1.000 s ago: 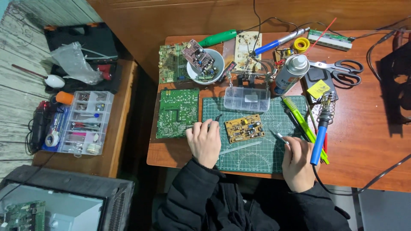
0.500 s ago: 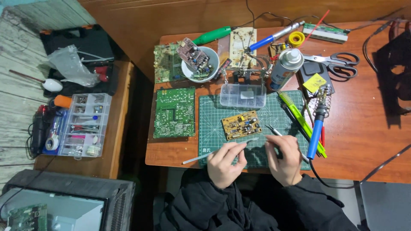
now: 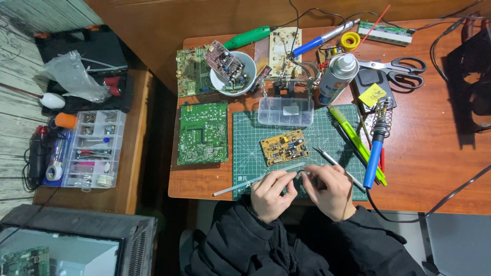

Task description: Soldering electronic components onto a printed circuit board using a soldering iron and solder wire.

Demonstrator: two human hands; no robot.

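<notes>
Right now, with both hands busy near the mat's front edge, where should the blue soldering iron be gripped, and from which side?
Grip the soldering iron on its blue handle, coming from the right, where the table is bare. Its metal tip sits up in the coil stand, likely hot, and green tools crowd its left side. The right hand is nearest.

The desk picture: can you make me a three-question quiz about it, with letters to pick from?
1. Where does the small yellow circuit board lie?
A on the green cutting mat
B in the white bowl
C on the floor

2. What colour is the soldering iron's handle?
A red
B blue
C white

3. How is the scissors lying?
A held in a hand
B hanging up
C flat on the table

Answers: 1 A, the board rests on the mat's grid. 2 B, the handle is blue. 3 C, no hand is near it.
</notes>
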